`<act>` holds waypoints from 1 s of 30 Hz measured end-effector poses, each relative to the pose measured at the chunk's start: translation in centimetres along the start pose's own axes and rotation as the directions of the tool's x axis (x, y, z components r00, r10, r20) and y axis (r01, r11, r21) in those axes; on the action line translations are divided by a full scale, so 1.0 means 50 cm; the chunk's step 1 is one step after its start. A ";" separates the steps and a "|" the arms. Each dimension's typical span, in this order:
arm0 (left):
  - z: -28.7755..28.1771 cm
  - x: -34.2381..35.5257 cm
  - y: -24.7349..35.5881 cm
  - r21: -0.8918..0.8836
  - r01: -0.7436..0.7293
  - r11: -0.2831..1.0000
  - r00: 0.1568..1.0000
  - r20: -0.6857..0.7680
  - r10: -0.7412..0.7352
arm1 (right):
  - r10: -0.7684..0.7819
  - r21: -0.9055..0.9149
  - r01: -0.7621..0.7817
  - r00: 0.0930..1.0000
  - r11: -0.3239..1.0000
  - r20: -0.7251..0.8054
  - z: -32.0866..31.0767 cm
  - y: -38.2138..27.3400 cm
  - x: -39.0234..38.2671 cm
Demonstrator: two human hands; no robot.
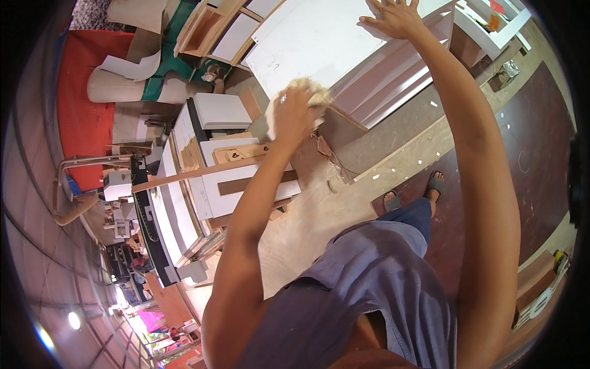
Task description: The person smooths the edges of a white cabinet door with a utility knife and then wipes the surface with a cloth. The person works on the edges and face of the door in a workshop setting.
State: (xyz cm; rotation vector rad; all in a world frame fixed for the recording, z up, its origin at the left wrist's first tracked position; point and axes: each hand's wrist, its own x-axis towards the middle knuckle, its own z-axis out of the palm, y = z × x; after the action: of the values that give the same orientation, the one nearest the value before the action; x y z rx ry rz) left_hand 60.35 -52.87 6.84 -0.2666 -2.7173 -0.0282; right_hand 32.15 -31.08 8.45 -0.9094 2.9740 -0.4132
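Observation:
A white panel [319,43] forms the top of a cabinet-like piece in front of me. My left hand [294,114] is closed round a bunched cream cloth [318,96] at the near left corner of this panel. Some of the cloth spills out on both sides of the fingers. Farther right, my right hand [394,18] lies flat on the white surface with its fingers spread, holding nothing. Below the panel's near edge, the cabinet's side shows pale slats or shelves [393,92].
Stacked white boards [224,112] and wooden strips [243,152] stand at the left. A wooden drawer unit [206,31] is at the far left, near a red sheet [86,104]. A dark brown board [528,147] lies on the floor at the right, under my sandalled feet.

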 end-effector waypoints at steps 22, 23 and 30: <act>0.033 0.081 0.056 0.135 0.036 0.990 0.998 -0.064 -0.028 | -0.031 0.010 0.032 0.997 0.999 -0.064 0.008 0.003 0.000; 0.027 0.037 0.026 0.089 0.031 0.996 0.996 -0.089 -0.023 | -0.020 0.005 0.020 0.998 1.000 -0.058 0.010 0.008 0.001; 0.023 0.021 0.035 0.025 0.116 0.993 0.973 -0.204 -0.109 | -0.029 -0.006 0.028 0.998 1.000 -0.055 0.014 -0.002 -0.001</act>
State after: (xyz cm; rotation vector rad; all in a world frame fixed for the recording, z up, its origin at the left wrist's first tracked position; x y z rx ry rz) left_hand 59.28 -50.90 6.18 -0.0924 -2.5240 -0.0356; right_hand 32.30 -31.30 7.82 -0.9578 3.0164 -0.4388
